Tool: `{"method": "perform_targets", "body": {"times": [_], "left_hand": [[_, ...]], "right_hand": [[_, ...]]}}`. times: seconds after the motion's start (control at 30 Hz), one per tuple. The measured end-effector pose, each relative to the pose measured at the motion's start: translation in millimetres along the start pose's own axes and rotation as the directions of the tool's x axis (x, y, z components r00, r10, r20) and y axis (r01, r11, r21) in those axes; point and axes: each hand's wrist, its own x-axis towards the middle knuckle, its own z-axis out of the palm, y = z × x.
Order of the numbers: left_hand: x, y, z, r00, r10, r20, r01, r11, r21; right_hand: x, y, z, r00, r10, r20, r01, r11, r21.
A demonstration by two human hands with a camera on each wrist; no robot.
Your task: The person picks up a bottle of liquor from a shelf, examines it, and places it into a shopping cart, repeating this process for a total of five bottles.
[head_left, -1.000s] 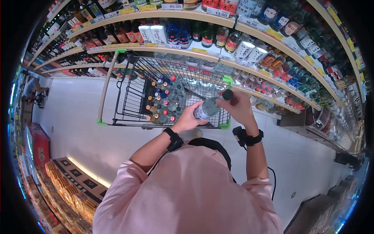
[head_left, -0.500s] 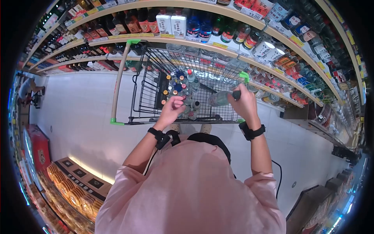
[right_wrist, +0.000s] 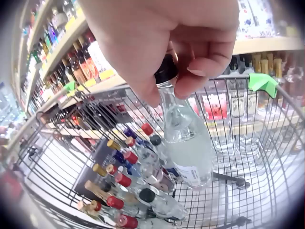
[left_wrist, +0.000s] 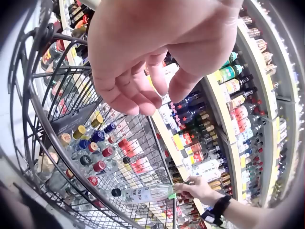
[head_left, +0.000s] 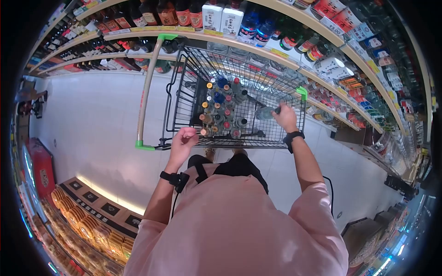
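My right hand (head_left: 286, 118) pinches a clear glass bottle (head_left: 264, 113) by its black cap and neck. In the right wrist view the bottle (right_wrist: 188, 148) hangs tilted inside the cart, its base close over the wire floor, with a white label low on its side. The shopping cart (head_left: 146, 92) has dark wire walls and green corner pieces. Several bottles with red, blue, gold and black caps (head_left: 218, 98) stand grouped toward its handle end. Beside them, over the near rim, my left hand (head_left: 184, 140) holds nothing, its fingers (left_wrist: 126, 102) loosely bent.
Shelves of bottles (head_left: 184, 17) with price tags run along the cart's far side. Behind me on the left is a display of packaged golden food (head_left: 87, 225), near a red case (head_left: 40, 172). Pale floor tiles (head_left: 101, 115) lie left of the cart. A box-like stand (head_left: 368, 239) is behind right.
My left hand let go of the bottle and moved left to the cart's near rim. The right hand lowered the bottle into the cart. The head view shifted.
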Motion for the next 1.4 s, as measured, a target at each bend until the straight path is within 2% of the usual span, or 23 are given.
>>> {"method": "perform_targets", "body": {"times": [0.13,0.23,0.27,0.37,0.4,0.5,0.53,0.63,0.67,0.77,0.93,1.13,1.23,1.4], "left_hand": [[-22.4,11.1,-4.6,0.997,-0.009,-0.082,0.001,0.995,-0.098],[-39.7,21.6,-14.2,0.988,-0.070,-0.137,0.040,0.977,-0.211],[-44.3,21.7,-18.0,0.982,-0.079,-0.169,0.043,0.978,-0.206],[-60.9,33.8,-21.4,0.966,-0.104,-0.235,0.052,0.975,-0.215],[-66.4,39.4,-19.5,0.961,-0.116,-0.253,0.059,0.974,-0.221],[-81.0,47.7,-19.8,0.950,-0.124,-0.287,0.076,0.982,-0.173],[-84.9,49.2,-19.2,0.941,-0.138,-0.309,0.087,0.981,-0.172],[-89.2,53.2,-19.7,0.940,-0.163,-0.299,0.116,0.979,-0.169],[-88.1,53.5,-20.9,0.943,-0.161,-0.291,0.116,0.979,-0.168],[-78.3,60.8,-19.2,0.949,-0.154,-0.276,0.117,0.982,-0.148],[-65.0,71.7,-19.7,0.969,-0.115,-0.217,0.079,0.982,-0.170],[-62.4,79.3,-36.8,0.983,-0.089,-0.164,0.061,0.985,-0.164],[-61.4,80.6,-45.1,0.987,-0.068,-0.149,0.042,0.984,-0.172],[-57.7,75.7,-54.5,0.995,-0.030,-0.094,0.012,0.983,-0.182]], "right_hand": [[29.0,3.1,45.4,0.993,0.023,0.114,-0.024,1.000,0.011],[54.2,12.7,92.3,0.999,-0.001,0.046,-0.003,0.997,0.077],[61.3,11.6,101.6,0.995,0.035,0.092,-0.040,0.997,0.061],[75.4,15.2,138.2,0.997,-0.060,0.051,0.057,0.997,0.044],[81.5,12.2,144.9,0.990,0.003,0.142,-0.004,1.000,0.005],[87.8,7.0,157.5,0.983,-0.024,0.180,0.024,1.000,0.002],[87.5,-1.7,147.4,0.970,-0.008,0.243,0.006,1.000,0.008],[95.8,-6.2,152.8,0.949,-0.034,0.315,0.029,0.999,0.020],[98.5,-3.5,167.4,0.972,-0.031,0.232,0.026,0.999,0.024],[99.1,-7.4,185.2,0.984,-0.039,0.174,0.037,0.999,0.013],[95.1,-20.8,195.7,0.973,0.106,0.204,-0.120,0.991,0.055],[86.4,-35.5,186.3,0.977,0.075,0.201,-0.120,0.968,0.220],[86.5,-37.2,186.7,0.967,0.053,0.251,-0.119,0.960,0.254],[78.9,-28.3,191.3,0.984,0.024,0.179,-0.073,0.960,0.269]]}}
